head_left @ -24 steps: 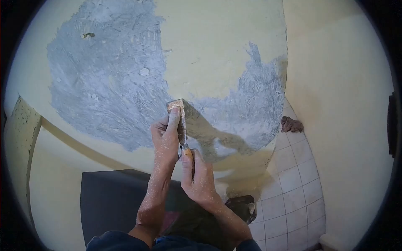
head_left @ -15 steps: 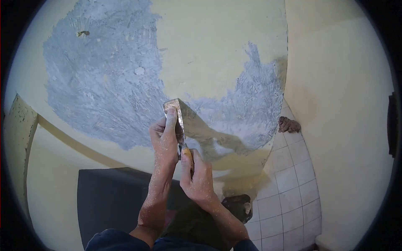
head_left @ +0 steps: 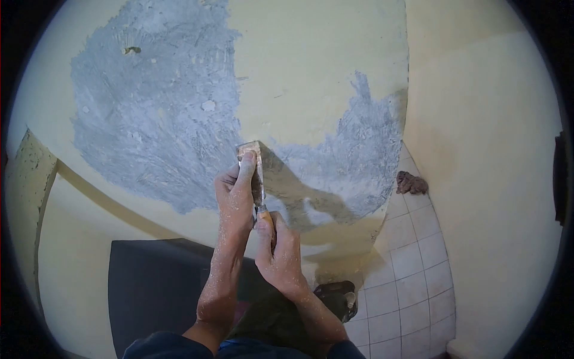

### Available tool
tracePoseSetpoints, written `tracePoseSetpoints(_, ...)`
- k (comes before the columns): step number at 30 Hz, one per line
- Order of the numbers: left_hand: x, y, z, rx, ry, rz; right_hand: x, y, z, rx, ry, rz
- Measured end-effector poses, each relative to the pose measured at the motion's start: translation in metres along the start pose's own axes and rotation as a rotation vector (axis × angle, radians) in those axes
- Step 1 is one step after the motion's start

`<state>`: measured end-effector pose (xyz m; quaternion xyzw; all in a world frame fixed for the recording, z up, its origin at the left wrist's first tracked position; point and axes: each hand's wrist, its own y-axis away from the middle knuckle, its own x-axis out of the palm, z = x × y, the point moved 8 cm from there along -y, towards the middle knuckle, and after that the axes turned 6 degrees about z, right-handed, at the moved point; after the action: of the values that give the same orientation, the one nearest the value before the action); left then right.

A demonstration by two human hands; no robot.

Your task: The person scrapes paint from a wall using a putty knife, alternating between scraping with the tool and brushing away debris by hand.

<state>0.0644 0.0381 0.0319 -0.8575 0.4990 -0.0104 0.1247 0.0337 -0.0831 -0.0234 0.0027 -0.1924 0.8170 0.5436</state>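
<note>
A putty knife [head_left: 258, 185] with a broad metal blade and a yellowish wooden handle points up at the wall. My left hand [head_left: 236, 185] grips the blade, its thumb lying flat near the front edge. Lower down, my right hand [head_left: 280, 248] is wrapped round the handle. The blade's front edge is right at the border between the yellow paint [head_left: 311, 78] and the grey scraped patch [head_left: 155, 107]. Pale dust specks cover both hands and forearms.
A crumpled brown rag [head_left: 412, 183] lies on the white tiled floor [head_left: 409, 260] by the right wall. One dark shoe [head_left: 336, 299] shows below my right arm. A dark grey panel [head_left: 155, 287] stands at lower left. A hole [head_left: 132, 50] marks the upper left wall.
The wall has shifted slightly right and down in view, while the floor and rag slid a little left. Both hands keep the same hold on the putty knife.
</note>
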Motion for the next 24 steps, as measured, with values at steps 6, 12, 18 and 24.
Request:
tracePoseSetpoints(6, -0.002, 0.003, 0.012, -0.057, -0.037, -0.041, -0.003, 0.004, -0.007, -0.006, 0.046, -0.068)
tracePoseSetpoints(12, -0.003, 0.007, 0.006, -0.090, -0.031, -0.074, -0.001, 0.005, -0.007, 0.012, 0.022, -0.061)
tracePoseSetpoints(18, 0.002, 0.002, -0.016, -0.011, -0.037, -0.043, -0.001, -0.002, 0.011, -0.032, -0.047, -0.067)
tracePoseSetpoints(24, 0.002, 0.008, -0.012, -0.065, 0.010, -0.044, 0.003, 0.006, 0.014, -0.021, -0.034, -0.044)
